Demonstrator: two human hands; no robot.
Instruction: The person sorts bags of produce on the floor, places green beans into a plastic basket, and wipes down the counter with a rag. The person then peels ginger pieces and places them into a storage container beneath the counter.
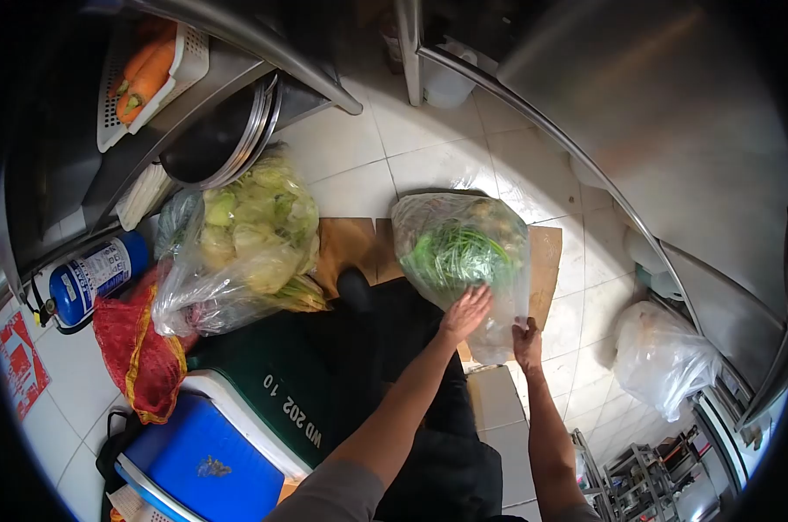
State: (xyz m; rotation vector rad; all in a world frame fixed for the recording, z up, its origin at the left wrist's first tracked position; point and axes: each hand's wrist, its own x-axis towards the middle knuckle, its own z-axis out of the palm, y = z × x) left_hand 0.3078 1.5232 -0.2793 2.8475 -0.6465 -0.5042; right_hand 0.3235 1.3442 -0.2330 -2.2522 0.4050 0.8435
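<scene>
A clear plastic bag (498,335) holding long green leafy stalks, like spring onions (464,252), lies on flattened cardboard on the floor. My left hand (469,311) rests flat on the plastic just below the greens, fingers stretched out. At the bag's lower right edge, my right hand (526,341) is closed on the plastic, thumb up. Paler contents near the top of the bag are blurred by the film. To the left stands a larger clear bag of pale green leafy vegetables (259,226).
Brown cardboard (546,265) lies on the tiles. On the left are a blue fire extinguisher (98,277), a red mesh sack (133,339) and a blue cooler box (198,457). Carrots (146,83) sit in a white basket. A steel counter (672,113) and another plastic bag (664,357) are at right.
</scene>
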